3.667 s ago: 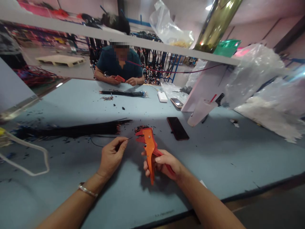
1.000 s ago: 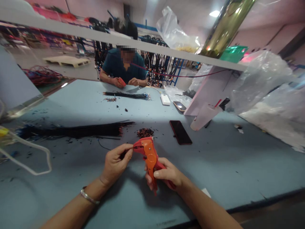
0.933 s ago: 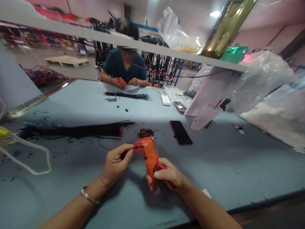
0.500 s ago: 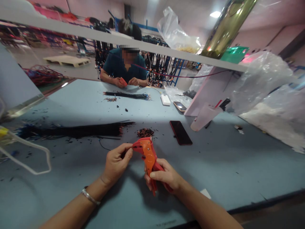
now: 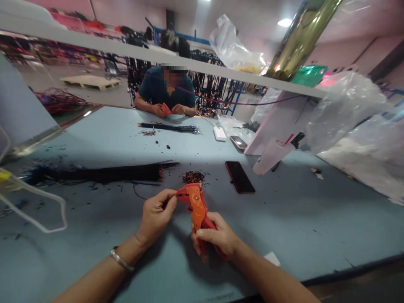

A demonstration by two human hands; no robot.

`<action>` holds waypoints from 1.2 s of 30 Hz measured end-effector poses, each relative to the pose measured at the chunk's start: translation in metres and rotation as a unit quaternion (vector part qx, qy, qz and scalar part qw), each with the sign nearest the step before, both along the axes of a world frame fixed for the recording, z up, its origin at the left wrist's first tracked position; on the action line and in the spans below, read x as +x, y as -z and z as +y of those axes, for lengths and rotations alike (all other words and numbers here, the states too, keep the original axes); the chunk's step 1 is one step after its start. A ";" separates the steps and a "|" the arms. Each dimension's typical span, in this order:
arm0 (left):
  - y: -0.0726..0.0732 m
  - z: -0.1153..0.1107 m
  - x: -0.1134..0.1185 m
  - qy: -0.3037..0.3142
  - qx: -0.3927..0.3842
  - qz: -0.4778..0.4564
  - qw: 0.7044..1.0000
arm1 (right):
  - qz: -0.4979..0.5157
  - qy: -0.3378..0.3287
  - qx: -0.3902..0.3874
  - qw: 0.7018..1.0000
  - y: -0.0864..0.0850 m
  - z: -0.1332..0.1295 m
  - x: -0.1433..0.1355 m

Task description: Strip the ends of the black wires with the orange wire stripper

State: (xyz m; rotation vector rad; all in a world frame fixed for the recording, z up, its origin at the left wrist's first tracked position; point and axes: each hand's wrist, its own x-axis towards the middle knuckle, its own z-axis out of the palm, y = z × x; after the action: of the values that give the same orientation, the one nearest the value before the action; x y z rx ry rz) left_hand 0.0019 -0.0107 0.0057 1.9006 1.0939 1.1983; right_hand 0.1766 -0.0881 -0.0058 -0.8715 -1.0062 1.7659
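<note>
My right hand [image 5: 214, 236] is wrapped round the handles of a red and orange wire stripper [image 5: 197, 206]. The tool stands tilted, its jaws pointing left. My left hand [image 5: 158, 214] is pinched at the tip of those jaws; what its fingers hold is too small to make out. A thin dark wire [image 5: 137, 193] curves just behind the left hand. Beyond the hands lies a long bundle of black wires [image 5: 110, 173] on the blue table [image 5: 299, 219]. Small dark and copper-coloured scraps [image 5: 193, 177] are piled right behind the tool's head.
A dark phone [image 5: 240, 177] and a tilted cup [image 5: 272, 156] are at the right. Across the table a person [image 5: 167, 90] holds a red tool, near a second wire bundle [image 5: 170, 128]. A shelf [image 5: 202, 64] crosses above; a white bent tube [image 5: 41, 225] is left.
Both hands stay in nearly the same place at the tool. The tool's handles look slightly closer together in my right hand. The view has shifted slightly.
</note>
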 end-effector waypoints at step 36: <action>0.004 0.002 0.002 -0.059 0.014 0.074 0.995 | 0.078 0.074 -0.062 0.992 -0.007 0.001 0.007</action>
State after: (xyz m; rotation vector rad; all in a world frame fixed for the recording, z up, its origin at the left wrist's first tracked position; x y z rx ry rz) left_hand 0.0037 -0.0086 0.0020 1.9964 1.2883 1.1571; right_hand 0.1831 -0.0873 0.0009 -0.8472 -0.7194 1.7540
